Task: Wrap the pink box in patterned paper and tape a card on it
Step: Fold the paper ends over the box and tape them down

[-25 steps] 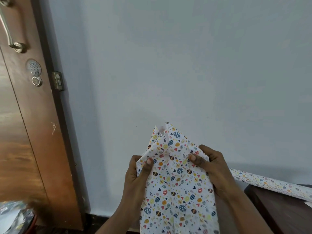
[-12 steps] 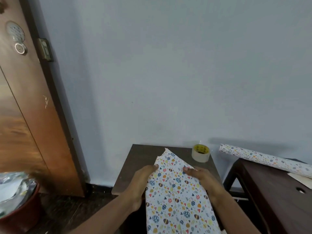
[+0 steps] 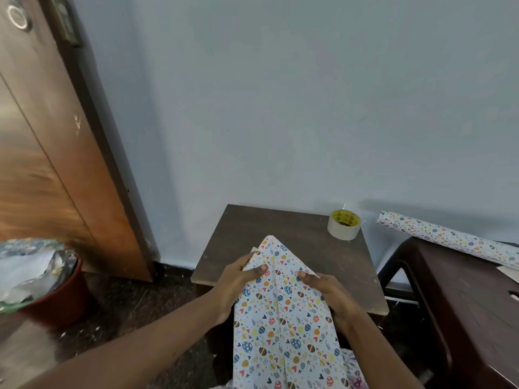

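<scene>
**Over the small desk: two hands on the wrapped box**

Above the near edge of the small desk (image 3: 283, 228) the box (image 3: 283, 327) is held, covered all over in patterned paper (image 3: 273, 248) that folds to a point at its far end. The left hand (image 3: 234, 287) grips its left edge, thumb pressed on top and fingers curled underneath. The right hand (image 3: 330, 294) holds the right edge the same way, thumb on the top face just beside the centre fold. The two thumbs are near each other but apart.

Only one container shows: a red-brown bucket (image 3: 66, 300) on the floor (image 3: 134, 307) at the left, near the wooden door (image 3: 47, 153). It is filled above its rim with crumpled scraps (image 3: 26, 272), pale and shiny; what they are made of is hard to tell.

By count: two desks, one tape roll (image 3: 344, 225), one paper roll (image 3: 449, 239). The tape roll lies flat at the far right corner of the small desk. The paper roll lies on the far part of the darker desk (image 3: 466, 310) at the right, its end jutting past that desk's left edge. A pale sheet corner (image 3: 509, 274) lies on the same desk at the right edge of the view.
</scene>
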